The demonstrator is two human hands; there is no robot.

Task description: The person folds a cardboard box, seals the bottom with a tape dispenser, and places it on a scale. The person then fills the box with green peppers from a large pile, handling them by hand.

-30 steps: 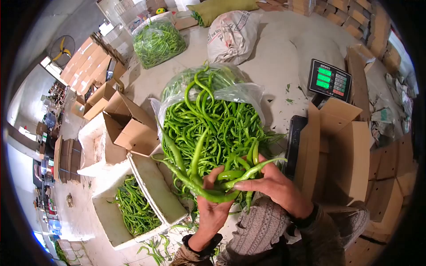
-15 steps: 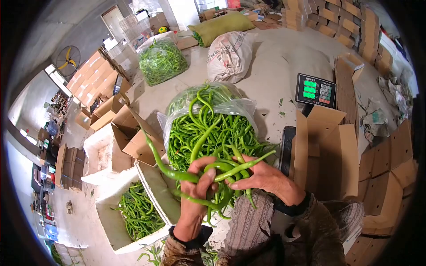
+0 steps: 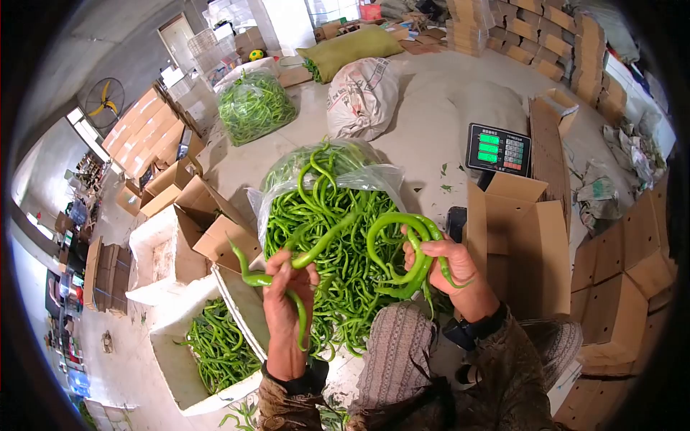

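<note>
My left hand [image 3: 289, 305] is closed on a few long green chili peppers [image 3: 323, 241], one pointing up and right, another hanging down past the wrist. Several curled green chili peppers [image 3: 376, 237] are gripped in my right hand [image 3: 454, 269], their curved bodies looping out to the left. Below and beyond both hands stands a clear plastic bag [image 3: 392, 177], its mouth folded open, heaped with more green chilies [image 3: 345, 276]. The two hands are apart, with the heap between them.
At lower left a white foam box [image 3: 172, 381] holds green peppers. An open cardboard box [image 3: 532, 251] stands at right beside a scale display [image 3: 499, 149] with lit green digits. Farther back are another pepper bag [image 3: 256, 108], a white sack [image 3: 363, 97] and a green sack [image 3: 352, 52].
My hands have moved apart, the left going left and the right going right. The peppers that were bunched together between them are now split between the two hands.
</note>
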